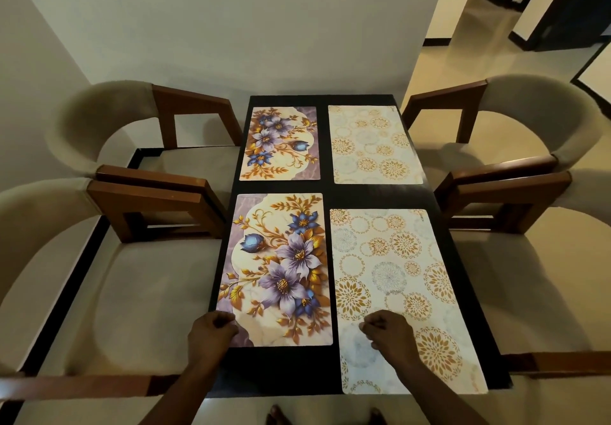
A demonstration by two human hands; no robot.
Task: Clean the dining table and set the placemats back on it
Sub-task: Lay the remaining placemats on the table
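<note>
Four placemats lay on the dark dining table, two floral on the person's left and two with gold medallions on the right, so the setting looked either complete or not yet begun; I could not tell whether the top had been wiped. The near floral placemat sat square, its near corner under the left hand, whose fingers were curled as if pinching that edge. The near medallion placemat ran slightly past the table's near edge, with the right hand loosely fisted on it, holding nothing I could see. No cloth showed. Cushioned wooden chairs stood close on both sides
</note>
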